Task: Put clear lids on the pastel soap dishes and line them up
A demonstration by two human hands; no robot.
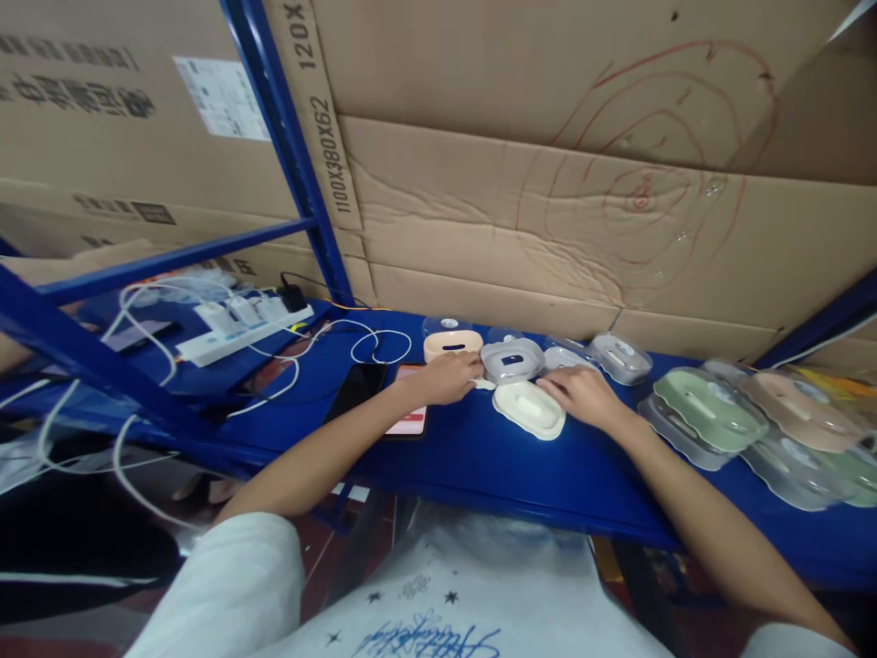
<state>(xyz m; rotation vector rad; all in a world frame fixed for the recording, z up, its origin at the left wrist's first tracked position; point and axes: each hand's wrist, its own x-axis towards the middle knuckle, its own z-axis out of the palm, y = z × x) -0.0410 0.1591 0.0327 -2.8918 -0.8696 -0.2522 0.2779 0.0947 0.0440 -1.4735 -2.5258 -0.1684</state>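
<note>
My left hand (452, 376) is at the front of a peach-coloured dish (452, 344), beside a small white piece (484, 385); whether its bent fingers grip anything is unclear. Between my hands sits a clear grey dish (512, 360) with a dark slot. In front of it a cream oval tray (528, 410) lies on the blue table (466, 466). My right hand (582, 393) is at the tray's right edge, fingers partly bent near its rim; a firm grip cannot be made out. Another grey dish (567, 357) is partly hidden behind my right hand.
Lidded dishes in green (709, 407) and pink (805, 407) are stacked at the right. A clear container (620, 356) stands near the cardboard wall (493, 210). Two phones, one showing a lit pink screen (409, 422), lie left. Beyond them are white cables and a power strip (243, 335).
</note>
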